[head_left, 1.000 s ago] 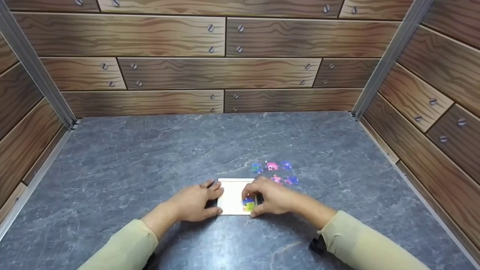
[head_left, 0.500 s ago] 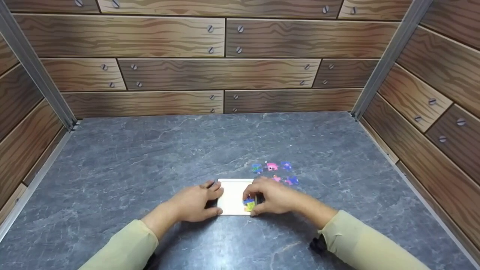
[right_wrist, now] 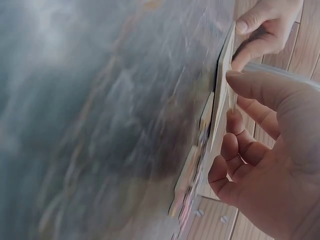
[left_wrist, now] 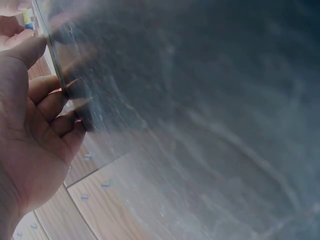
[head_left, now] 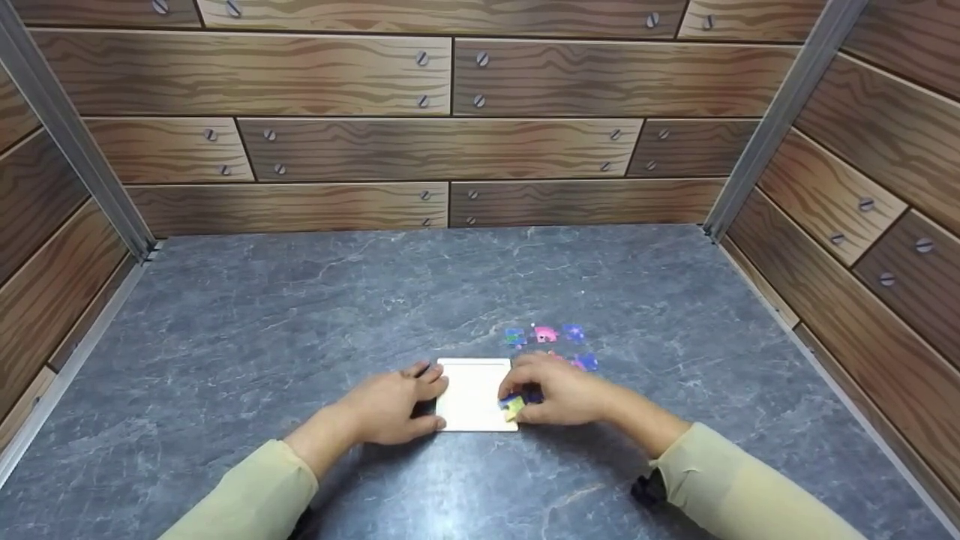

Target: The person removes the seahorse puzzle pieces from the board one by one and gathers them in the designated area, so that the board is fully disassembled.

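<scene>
A flat white puzzle board [head_left: 471, 397] lies on the table in front of the person. Along its left edge rests the left hand [head_left: 394, 405], thumb at the near corner and fingers farther up. The right hand [head_left: 566, 390] pinches a yellow-and-blue jigsaw piece [head_left: 512, 409] between thumb and fingertips, over the board's right edge. In the right wrist view this piece [right_wrist: 232, 95] appears edge-on and thin between thumb and index finger. A dark blue piece [head_left: 533, 394] shows under the right palm, partly hidden.
Beyond the right hand lie several loose jigsaw pieces: a green-blue one [head_left: 515, 336], a pink one [head_left: 545, 334], and blue ones [head_left: 574, 332], some partly covered by the hand. Wood-patterned walls [head_left: 337, 202] enclose the grey marbled table [head_left: 337, 300] at the back and sides.
The right hand has shifted slightly right, and the yellow-and-blue piece has moved with it to the board's right edge, now turned at an angle. The left hand has stayed in place.
</scene>
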`<state>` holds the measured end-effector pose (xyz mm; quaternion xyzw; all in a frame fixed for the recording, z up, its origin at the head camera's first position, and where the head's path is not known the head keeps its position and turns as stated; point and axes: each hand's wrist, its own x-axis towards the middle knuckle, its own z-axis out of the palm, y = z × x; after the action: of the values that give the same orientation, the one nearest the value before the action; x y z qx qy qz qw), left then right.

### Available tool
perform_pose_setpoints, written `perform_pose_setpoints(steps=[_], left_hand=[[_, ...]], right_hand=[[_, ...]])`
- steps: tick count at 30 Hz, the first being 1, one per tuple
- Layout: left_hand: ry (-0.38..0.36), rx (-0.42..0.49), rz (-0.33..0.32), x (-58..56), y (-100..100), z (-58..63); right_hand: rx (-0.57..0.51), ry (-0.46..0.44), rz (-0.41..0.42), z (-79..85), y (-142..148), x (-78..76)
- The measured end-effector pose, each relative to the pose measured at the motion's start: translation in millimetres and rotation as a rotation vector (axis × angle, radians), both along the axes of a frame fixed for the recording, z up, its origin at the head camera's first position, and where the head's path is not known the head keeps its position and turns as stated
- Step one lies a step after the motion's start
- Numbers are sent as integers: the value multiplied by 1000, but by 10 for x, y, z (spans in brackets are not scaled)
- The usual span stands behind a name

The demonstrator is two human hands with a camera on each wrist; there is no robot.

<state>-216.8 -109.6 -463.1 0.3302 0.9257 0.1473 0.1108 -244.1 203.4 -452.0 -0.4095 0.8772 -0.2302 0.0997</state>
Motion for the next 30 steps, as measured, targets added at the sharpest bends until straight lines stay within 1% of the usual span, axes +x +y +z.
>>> perform_pose_setpoints(steps=[4,7,13,21,30], left_hand=[[0,16,-13,3,4,-8],[-9,17,-11,1,5,-15],[-22,11,-2,6,-1,-14],[-28,10,-1,8,-1,-4],[-41,5,5,-7,-12,11]], right_hand=[[-33,-24,-41,17,143,-6],[-72,-45,-65,36,252,-6],[-93,-66,-98,71,468,-8],[-98,-40,-129,64,781,-30],[-90,-10,-119,44,1058,-31]])
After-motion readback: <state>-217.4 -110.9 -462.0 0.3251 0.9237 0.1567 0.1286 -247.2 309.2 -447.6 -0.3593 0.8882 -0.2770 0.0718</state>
